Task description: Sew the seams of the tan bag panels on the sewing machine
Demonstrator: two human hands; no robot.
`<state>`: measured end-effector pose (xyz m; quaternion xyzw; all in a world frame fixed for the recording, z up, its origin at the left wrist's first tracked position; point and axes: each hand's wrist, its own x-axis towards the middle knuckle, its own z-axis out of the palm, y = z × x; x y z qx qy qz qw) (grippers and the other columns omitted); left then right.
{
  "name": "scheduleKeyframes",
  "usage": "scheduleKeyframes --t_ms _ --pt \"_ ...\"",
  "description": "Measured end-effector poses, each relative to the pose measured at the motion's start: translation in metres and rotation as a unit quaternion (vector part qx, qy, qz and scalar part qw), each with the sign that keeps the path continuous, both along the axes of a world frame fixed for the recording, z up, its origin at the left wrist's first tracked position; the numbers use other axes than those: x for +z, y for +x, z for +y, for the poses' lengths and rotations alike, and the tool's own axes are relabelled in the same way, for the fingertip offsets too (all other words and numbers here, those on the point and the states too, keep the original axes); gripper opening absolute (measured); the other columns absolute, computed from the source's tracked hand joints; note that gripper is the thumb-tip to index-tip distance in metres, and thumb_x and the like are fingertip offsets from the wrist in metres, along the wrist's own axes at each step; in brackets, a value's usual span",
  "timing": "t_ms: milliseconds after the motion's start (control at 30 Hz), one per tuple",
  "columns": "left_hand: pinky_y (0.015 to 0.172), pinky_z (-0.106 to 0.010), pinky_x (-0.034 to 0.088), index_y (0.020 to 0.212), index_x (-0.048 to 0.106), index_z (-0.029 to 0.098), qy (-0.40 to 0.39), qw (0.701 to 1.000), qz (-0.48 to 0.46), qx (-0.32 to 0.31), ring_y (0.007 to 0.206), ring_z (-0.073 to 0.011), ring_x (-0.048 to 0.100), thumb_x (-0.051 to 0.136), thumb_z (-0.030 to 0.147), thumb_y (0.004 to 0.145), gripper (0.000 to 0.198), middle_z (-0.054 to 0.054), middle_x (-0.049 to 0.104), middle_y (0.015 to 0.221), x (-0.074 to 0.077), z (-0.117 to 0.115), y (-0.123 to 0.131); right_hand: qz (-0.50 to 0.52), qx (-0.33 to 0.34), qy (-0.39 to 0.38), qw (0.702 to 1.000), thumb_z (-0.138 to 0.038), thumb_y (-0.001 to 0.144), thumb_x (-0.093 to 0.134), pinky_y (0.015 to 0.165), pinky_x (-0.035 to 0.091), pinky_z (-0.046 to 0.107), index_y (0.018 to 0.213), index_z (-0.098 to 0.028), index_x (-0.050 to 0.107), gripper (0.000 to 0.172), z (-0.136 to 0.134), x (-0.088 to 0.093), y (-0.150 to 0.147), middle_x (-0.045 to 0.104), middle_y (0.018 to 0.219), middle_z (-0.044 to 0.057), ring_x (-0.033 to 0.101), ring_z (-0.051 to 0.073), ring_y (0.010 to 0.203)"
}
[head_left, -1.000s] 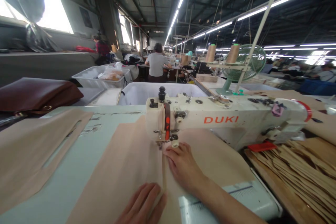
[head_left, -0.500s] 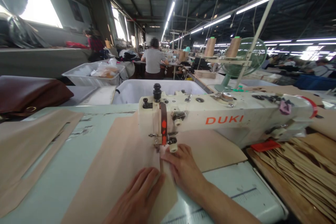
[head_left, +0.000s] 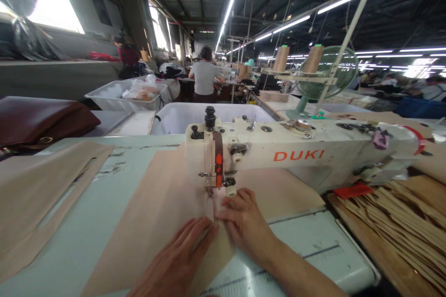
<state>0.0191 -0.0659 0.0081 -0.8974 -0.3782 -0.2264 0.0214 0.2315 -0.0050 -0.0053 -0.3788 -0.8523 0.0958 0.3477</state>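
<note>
A cream DUKI sewing machine (head_left: 299, 153) stands across a pale green table (head_left: 87, 227). A tan sheet of material (head_left: 163, 209) lies under its needle area (head_left: 211, 188). My left hand (head_left: 181, 260) lies flat on the sheet left of the seam, fingers stretched toward the needle. My right hand (head_left: 244, 222) presses flat on the sheet just right of the seam, fingertips close below the presser foot. Neither hand grips anything.
A second tan cut piece (head_left: 38, 190) lies at the left, a brown bag (head_left: 38, 123) behind it. Stacked tan strips (head_left: 400, 222) fill a tray at the right. White bins (head_left: 181, 118), thread cones (head_left: 280, 58), a green fan (head_left: 331, 79) and a seated person (head_left: 204, 79) are beyond.
The tan sheet has fed away from me under the needle. My left hand has slid forward along the seam toward the presser foot; my right hand stays beside it.
</note>
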Motion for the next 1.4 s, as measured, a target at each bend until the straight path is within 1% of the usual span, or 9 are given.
scheduleKeyframes --t_ms 133,333,500,700,867,967,1100,1267,1400 --pt "0.104 -0.039 0.048 0.149 0.034 0.032 -0.034 0.999 -0.007 0.005 0.114 -0.0291 0.059 0.071 0.061 0.078 0.086 -0.007 0.06 0.128 0.006 0.006 0.0 -0.005 -0.008 0.025 1.0 -0.009 0.089 0.064 0.099 0.031 0.042 0.097 -0.03 0.074 0.024 0.001 -0.001 -0.002 0.065 0.098 0.0 0.049 0.019 0.098" --pt "0.101 -0.039 0.049 0.148 0.038 0.028 -0.052 0.999 -0.01 -0.004 0.116 -0.03 0.057 0.064 0.068 0.081 0.082 -0.009 0.059 0.13 0.01 0.019 -0.002 -0.045 -0.035 0.04 0.998 -0.014 0.093 0.06 0.098 0.03 0.041 0.095 -0.025 0.07 0.015 0.005 -0.004 -0.006 0.064 0.094 0.001 0.049 0.02 0.095" --pt "0.101 -0.041 0.05 0.142 0.048 0.025 -0.083 0.996 0.017 0.005 0.118 -0.0312 0.058 0.064 0.071 0.079 0.079 -0.01 0.059 0.133 0.014 0.026 -0.002 -0.079 -0.047 0.024 0.995 -0.013 0.094 0.056 0.099 0.03 0.042 0.101 -0.023 0.068 0.017 0.005 -0.004 -0.007 0.064 0.095 0.003 0.05 0.021 0.097" --pt "0.099 -0.052 0.051 0.145 0.046 0.017 -0.123 0.989 0.078 0.041 0.125 -0.0396 0.054 0.071 0.064 0.075 0.088 -0.018 0.053 0.142 0.004 0.037 -0.001 -0.094 -0.063 -0.013 0.994 -0.014 0.094 0.057 0.1 0.031 0.042 0.121 -0.033 0.064 0.034 0.005 0.001 -0.006 0.062 0.104 0.004 0.05 0.023 0.103" --pt "0.101 -0.051 0.051 0.145 0.047 0.022 -0.12 0.989 0.065 0.052 0.125 -0.0383 0.054 0.076 0.06 0.069 0.09 -0.016 0.053 0.142 -0.008 0.045 -0.003 -0.079 -0.055 -0.035 0.995 -0.012 0.094 0.055 0.101 0.03 0.043 0.121 -0.033 0.063 0.035 0.005 0.003 -0.004 0.061 0.106 0.003 0.05 0.021 0.104" --pt "0.102 -0.054 0.049 0.147 0.043 0.022 -0.124 0.989 0.058 0.055 0.129 -0.0394 0.05 0.071 0.063 0.075 0.088 -0.016 0.049 0.146 -0.017 0.048 -0.007 -0.065 -0.06 -0.041 0.995 -0.009 0.091 0.057 0.102 0.03 0.042 0.123 -0.035 0.062 0.041 0.006 0.002 -0.004 0.061 0.107 0.002 0.05 0.021 0.105" --pt "0.106 -0.056 0.046 0.151 0.037 0.027 -0.143 0.987 0.049 0.06 0.136 -0.0375 0.044 0.071 0.059 0.077 0.087 -0.012 0.041 0.152 -0.028 0.051 -0.011 -0.068 -0.065 -0.059 0.994 -0.007 0.089 0.058 0.102 0.03 0.043 0.127 -0.038 0.06 0.049 0.008 0.0 -0.005 0.061 0.112 0.001 0.05 0.021 0.107" --pt "0.107 -0.052 0.046 0.15 0.035 0.031 -0.139 0.988 0.03 0.056 0.136 -0.0336 0.043 0.072 0.055 0.078 0.085 -0.009 0.04 0.152 -0.025 0.053 -0.012 -0.076 -0.069 -0.075 0.992 -0.006 0.087 0.058 0.103 0.03 0.042 0.127 -0.035 0.06 0.05 0.007 0.0 -0.005 0.062 0.115 0.001 0.049 0.021 0.11" --pt "0.107 -0.05 0.046 0.149 0.037 0.032 -0.124 0.991 0.019 0.045 0.134 -0.0324 0.044 0.072 0.056 0.079 0.081 -0.008 0.043 0.149 -0.02 0.056 -0.011 -0.084 -0.079 -0.082 0.99 -0.007 0.088 0.059 0.105 0.028 0.039 0.115 -0.03 0.066 0.036 0.008 0.002 -0.004 0.064 0.119 0.0 0.049 0.02 0.112"
